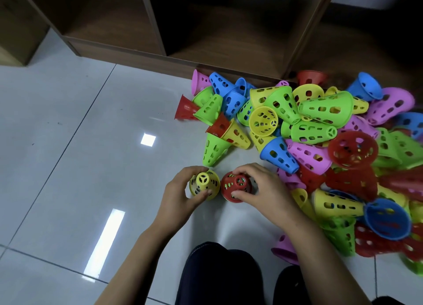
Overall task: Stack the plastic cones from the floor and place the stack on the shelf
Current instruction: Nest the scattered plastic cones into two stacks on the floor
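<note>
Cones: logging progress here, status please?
Left hand grips yellow cone, right hand grips red cone. Not stacked. Shelf empty; loose pile right.

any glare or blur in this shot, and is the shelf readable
Head view: ceiling lights glare off the glossy floor tiles; the cones at the far right edge smear with motion blur; the shelf compartments are dim but readable; wide-angle bending skews its uprights; both hands and their cones are sharp.

Glossy white floor tiles (68, 144), dark-trousered knees (219, 275) at btm edge.
</note>
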